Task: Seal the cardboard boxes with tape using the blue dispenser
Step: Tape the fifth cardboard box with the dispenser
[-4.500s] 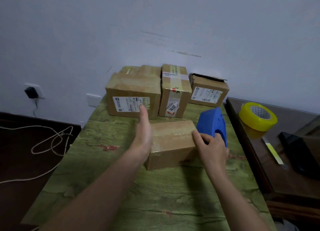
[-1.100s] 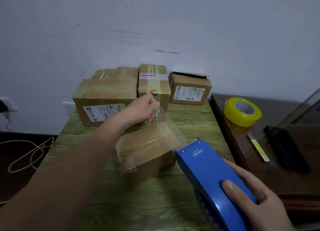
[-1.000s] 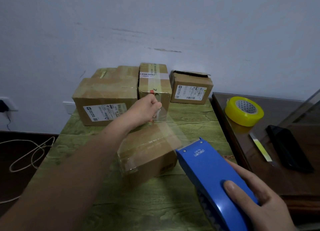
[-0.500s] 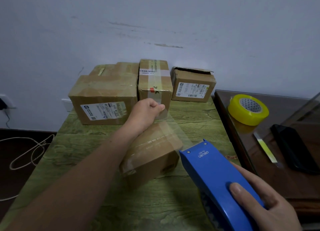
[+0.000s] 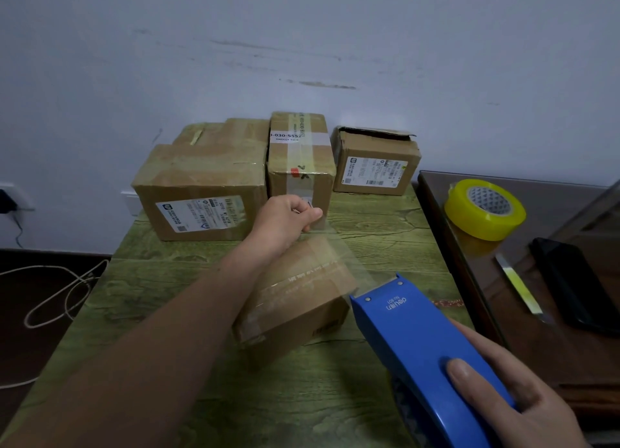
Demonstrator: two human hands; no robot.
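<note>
Green wood-grain table against a pale wall, head view. At centre frame, the left hand is pinching the end of clear tape, which is stretching above the small cardboard box to the blue dispenser. The right hand is gripping that dispenser at lower right. More boxes are standing at upper centre, and a yellow tape roll is lying at right.

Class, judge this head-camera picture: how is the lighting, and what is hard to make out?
Head view: dim, flat indoor light, bluish on the wall; the clear tape, pinched by the left hand and stretched from the blue dispenser in the right hand, shows only as a faint sheen over the small box.
</note>
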